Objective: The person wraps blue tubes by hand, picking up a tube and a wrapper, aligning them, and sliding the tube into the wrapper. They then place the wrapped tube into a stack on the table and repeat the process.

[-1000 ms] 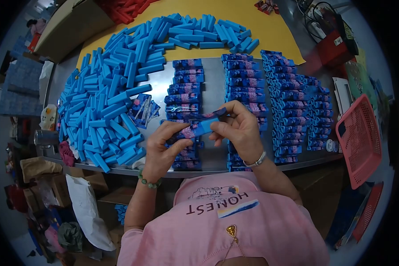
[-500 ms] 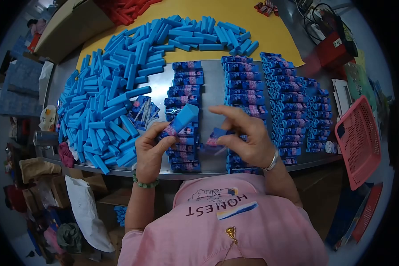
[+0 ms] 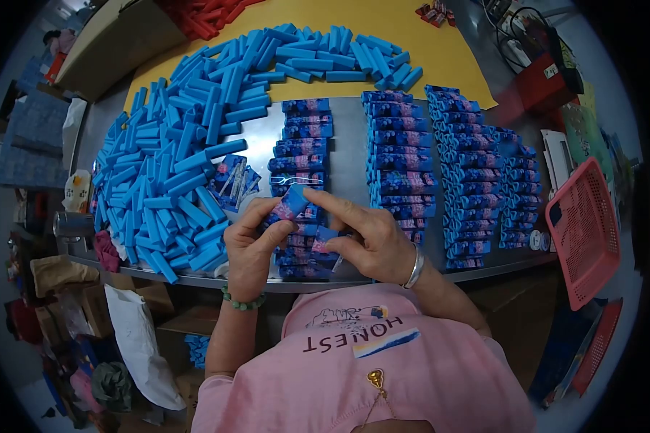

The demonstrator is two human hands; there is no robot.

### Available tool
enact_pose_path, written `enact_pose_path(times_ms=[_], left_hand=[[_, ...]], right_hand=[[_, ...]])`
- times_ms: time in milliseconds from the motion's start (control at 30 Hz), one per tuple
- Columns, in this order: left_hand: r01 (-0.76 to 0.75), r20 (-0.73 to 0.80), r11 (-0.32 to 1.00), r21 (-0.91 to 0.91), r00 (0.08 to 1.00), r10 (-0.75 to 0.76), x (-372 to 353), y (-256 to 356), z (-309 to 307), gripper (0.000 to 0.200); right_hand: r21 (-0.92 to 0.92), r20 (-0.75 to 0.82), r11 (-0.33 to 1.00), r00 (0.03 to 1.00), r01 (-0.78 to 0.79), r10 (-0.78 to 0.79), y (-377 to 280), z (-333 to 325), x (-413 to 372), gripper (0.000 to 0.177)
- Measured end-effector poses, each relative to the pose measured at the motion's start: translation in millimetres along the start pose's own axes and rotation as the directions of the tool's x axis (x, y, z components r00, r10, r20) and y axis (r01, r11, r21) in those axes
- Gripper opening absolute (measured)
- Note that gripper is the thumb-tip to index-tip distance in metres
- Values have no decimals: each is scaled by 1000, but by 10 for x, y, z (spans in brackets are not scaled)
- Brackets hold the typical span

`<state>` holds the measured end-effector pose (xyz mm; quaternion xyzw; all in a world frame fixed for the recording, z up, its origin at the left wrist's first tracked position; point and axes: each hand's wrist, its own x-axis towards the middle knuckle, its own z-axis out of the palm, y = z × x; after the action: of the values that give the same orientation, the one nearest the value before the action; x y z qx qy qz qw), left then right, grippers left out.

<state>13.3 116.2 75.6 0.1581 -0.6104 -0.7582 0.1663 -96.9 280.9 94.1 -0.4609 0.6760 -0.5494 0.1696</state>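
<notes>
My left hand (image 3: 247,249) is closed on a blue bar in a printed blue-and-pink sleeve (image 3: 292,204), held at a slant above the table. My right hand (image 3: 381,242) reaches in from the right, its index fingertip at the bar's upper end. Between the thumb and curled fingers of that hand sits a small printed sleeve (image 3: 323,238), partly hidden. Beneath both hands runs a column of sleeved bars (image 3: 300,148). Loose flat printed sleeves (image 3: 232,180) lie to the left of it.
A large heap of plain blue bars (image 3: 188,159) covers the left and back. More columns of sleeved bars (image 3: 401,137) stand to the right. A pink basket (image 3: 585,231) is at the right edge, a cardboard box (image 3: 115,54) at back left, and red bars (image 3: 202,18) lie behind.
My right hand has moved left, bringing its small sleeve close to my left hand. Its index finger now meets the bar's upper end, where bare blue showed before.
</notes>
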Motion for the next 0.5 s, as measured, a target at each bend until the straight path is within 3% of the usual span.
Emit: enact_pose_path(times_ms=[333,500], left_hand=[[14,7,1000,12,1000,-15,-6,-39,-23,27],[-33,158,998,54,987,24,63,-53,-99,25]], right_hand=[[7,22,1000,1000,-1,1,14,-32,-1,67],[43,19,999,1000,21,-22,102,-112,-8,60]])
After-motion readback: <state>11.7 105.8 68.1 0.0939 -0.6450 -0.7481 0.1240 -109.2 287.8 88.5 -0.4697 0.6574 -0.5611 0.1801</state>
